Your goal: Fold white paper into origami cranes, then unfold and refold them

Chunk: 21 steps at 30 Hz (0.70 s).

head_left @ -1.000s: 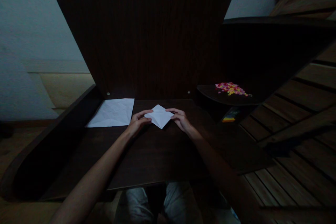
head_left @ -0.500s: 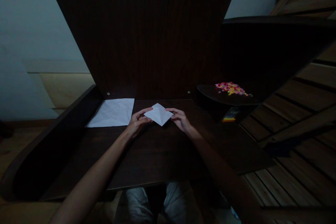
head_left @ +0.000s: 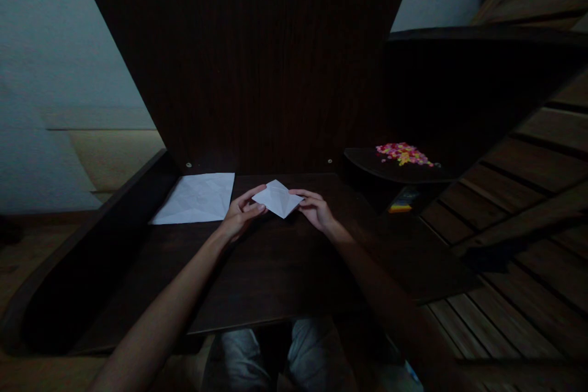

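Observation:
A small folded white paper (head_left: 278,200), diamond-shaped with crease lines, is held between my two hands just above the dark desk (head_left: 275,269). My left hand (head_left: 239,213) pinches its left corner between thumb and fingers. At the opposite corner, my right hand (head_left: 316,208) grips the paper, with its thumb partly hidden. Left of my left hand lies a larger creased white sheet (head_left: 197,197), flat on the desk.
On a small raised shelf (head_left: 362,159) at the right sits a heap of small pink, red and yellow pieces (head_left: 402,153). Below it is a colourful item (head_left: 400,205). A dark back panel (head_left: 266,73) rises behind the desk, and a raised side edge (head_left: 92,257) bounds the left.
Both hands stay nearly in place on the folded paper. The paper's near corner has tipped up very slightly, and the left thumb shows a little more over its edge.

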Motion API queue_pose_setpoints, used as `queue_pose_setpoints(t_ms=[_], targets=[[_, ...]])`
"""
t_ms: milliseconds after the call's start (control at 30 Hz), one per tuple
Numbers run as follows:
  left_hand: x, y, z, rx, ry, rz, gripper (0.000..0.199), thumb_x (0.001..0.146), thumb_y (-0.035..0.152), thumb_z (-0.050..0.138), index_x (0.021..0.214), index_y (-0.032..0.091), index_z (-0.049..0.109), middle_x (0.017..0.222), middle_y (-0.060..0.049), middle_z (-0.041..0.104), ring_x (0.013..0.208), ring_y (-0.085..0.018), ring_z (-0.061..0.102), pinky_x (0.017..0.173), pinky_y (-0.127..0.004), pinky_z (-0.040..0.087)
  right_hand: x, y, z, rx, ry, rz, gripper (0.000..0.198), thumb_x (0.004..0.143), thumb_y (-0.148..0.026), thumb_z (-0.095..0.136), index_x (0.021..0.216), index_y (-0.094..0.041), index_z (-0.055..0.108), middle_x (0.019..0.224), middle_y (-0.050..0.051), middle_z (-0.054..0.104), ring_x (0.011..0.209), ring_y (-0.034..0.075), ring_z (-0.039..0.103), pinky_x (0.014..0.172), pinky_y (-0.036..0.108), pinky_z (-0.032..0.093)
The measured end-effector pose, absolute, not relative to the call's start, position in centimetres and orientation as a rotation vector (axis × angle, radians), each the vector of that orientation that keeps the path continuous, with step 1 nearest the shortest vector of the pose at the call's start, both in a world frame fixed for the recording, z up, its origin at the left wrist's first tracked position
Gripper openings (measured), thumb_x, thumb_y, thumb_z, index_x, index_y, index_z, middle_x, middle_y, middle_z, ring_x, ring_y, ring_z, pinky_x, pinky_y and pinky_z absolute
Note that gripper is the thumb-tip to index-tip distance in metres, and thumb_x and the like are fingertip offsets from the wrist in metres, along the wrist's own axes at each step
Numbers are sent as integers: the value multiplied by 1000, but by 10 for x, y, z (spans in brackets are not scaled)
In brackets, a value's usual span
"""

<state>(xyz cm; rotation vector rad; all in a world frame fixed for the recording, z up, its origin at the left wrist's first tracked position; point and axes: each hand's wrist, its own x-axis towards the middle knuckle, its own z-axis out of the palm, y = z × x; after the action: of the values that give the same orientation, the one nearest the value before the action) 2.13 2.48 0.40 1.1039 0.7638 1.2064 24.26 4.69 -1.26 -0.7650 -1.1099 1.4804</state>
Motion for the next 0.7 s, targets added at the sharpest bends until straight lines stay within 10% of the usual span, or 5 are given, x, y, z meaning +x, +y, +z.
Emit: queue_pose_setpoints(t_ms=[700], targets=[[23,29,3,1140,941,1256,48,55,18,75,103,16,70,99,-8,71,88,-22,65,79,-32,50,240,46,-14,-794,-1146,1428,33,54,-17,62,84,-22,75,85,2,71,81,19,58,72,29,42]])
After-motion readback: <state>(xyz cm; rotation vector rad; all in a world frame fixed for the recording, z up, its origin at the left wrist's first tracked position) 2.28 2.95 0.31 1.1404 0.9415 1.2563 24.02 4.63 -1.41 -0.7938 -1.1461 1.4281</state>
